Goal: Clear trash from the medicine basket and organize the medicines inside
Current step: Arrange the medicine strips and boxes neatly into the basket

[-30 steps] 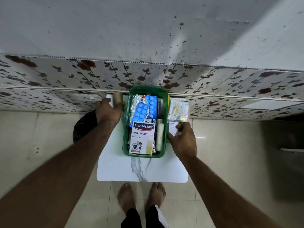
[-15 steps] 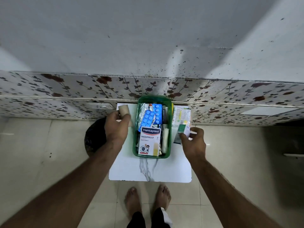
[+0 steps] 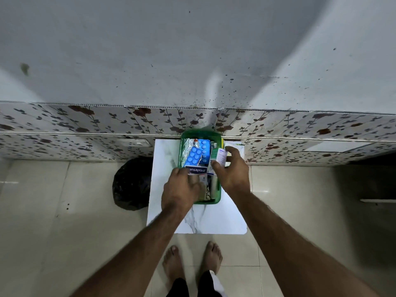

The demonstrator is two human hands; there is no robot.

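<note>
The head camera looks straight down on a small white marble-patterned table (image 3: 214, 219) set against a floral-tiled wall. Furthest left, on the floor beside the table, sits a black trash bag (image 3: 131, 183), apart from everything else. Next, the left hand (image 3: 180, 194) is lowered over the near left part of the green medicine basket (image 3: 217, 199), fingers curled around a small tan roll (image 3: 194, 181), apparently tape or bandage, held just above the Hansaplast box (image 3: 198, 170). Beyond it in the basket lie blue tablet blister strips (image 3: 196, 156) and crumpled silver foil strips (image 3: 186, 150). The right hand (image 3: 232, 170) pinches a small white-and-green medicine carton (image 3: 220, 156) over the basket's right side. A printed sheet or packet (image 3: 234, 144) lies on the table just right of the basket, mostly hidden. Judging by this, sorting is well underway: most medicines are already stacked inside, two items are going in, while the foil and the outside sheet may yet need dealing with.
</note>
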